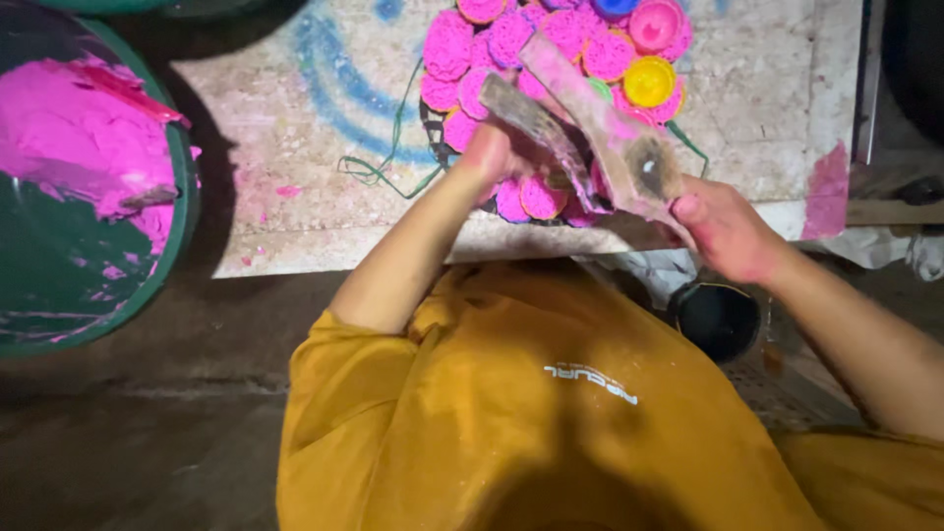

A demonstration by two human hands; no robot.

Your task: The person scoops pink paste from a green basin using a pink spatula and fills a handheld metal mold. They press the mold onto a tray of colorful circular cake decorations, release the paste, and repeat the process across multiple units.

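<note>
Two flat wooden paddles are gripped, one per hand: left hand, right hand, above pink powder cakes.

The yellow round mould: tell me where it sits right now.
In the head view, the yellow round mould sits upper right on the stone slab, among pink moulded cakes, beside a pink mould.
</note>
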